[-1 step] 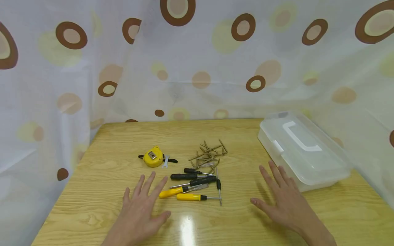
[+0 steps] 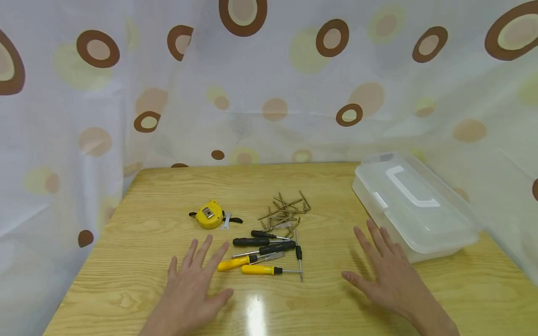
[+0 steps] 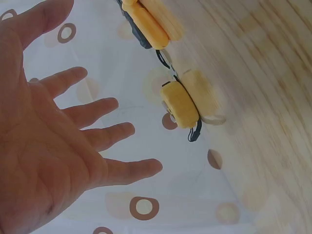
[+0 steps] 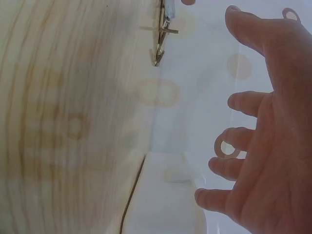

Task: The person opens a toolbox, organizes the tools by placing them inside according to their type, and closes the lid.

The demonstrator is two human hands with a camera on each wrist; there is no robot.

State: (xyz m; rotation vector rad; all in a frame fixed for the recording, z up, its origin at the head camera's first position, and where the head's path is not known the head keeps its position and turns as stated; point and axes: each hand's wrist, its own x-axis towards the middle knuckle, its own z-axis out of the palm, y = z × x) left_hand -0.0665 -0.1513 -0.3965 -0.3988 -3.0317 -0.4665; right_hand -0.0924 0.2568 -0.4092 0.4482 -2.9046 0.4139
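My left hand [image 2: 187, 289] is held over the table's near left part with fingers spread and nothing in it. Closest to it are two yellow-handled screwdrivers [image 2: 259, 269], lying beside several black-handled screwdrivers [image 2: 251, 241]. Beyond its fingertips sit a yellow tape measure [image 2: 208, 214] with a black strap and a small open-ended wrench [image 2: 226, 221]. Fingers apart and holding nothing, my right hand [image 2: 388, 275] hovers by the near left side of a clear lidded plastic box [image 2: 420, 205]. Between and beyond the hands lies a loose heap of bronze-coloured hex keys [image 2: 281, 214].
The wooden table [image 2: 168, 186] ends at a patterned curtain [image 2: 269, 84] at the back and sides. A thin tool with a black grip [image 2: 299, 252] lies right of the screwdrivers. The box has its lid on, with a white handle [image 2: 409, 189] on top.
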